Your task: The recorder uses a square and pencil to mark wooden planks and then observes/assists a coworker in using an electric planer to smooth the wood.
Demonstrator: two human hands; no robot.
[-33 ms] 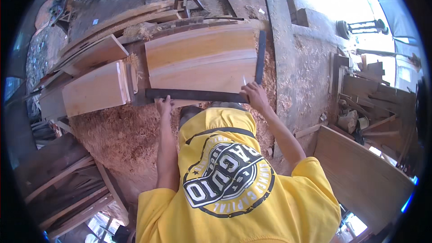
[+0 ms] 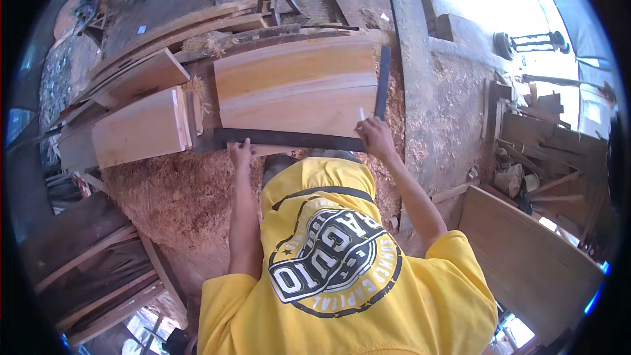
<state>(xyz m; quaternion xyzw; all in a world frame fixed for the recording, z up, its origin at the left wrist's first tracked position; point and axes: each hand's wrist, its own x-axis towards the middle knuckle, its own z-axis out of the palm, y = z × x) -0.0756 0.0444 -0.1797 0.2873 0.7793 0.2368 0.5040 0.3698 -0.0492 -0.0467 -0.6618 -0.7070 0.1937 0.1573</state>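
Observation:
A pale wooden panel (image 2: 296, 85) lies in front of me. Along its near edge runs a long, dark flat strip (image 2: 289, 138). My left hand (image 2: 242, 152) is closed at the strip's left part, a fingertip on top and the rest of the hand at the panel's near edge. My right hand (image 2: 376, 137) is at the strip's right end, fingers pinched round a slim whitish stick (image 2: 361, 114), pencil-like in shape. A second dark strip (image 2: 382, 82) stretches along the panel's right edge. My right hand hides whether the two strips join.
To the left lean several boards (image 2: 139, 130). Longer planks (image 2: 190, 26) lie beyond the panel, and a wide grey plank (image 2: 413, 59) is on the right. Wood shavings (image 2: 164, 190) cover the ground. A large board (image 2: 526, 256) stands at the lower right, near piled scrap wood (image 2: 549, 138).
My right hand has risen slightly at the strip's right end, its fingers more bunched round the whitish stick. My left hand stays in place on the strip.

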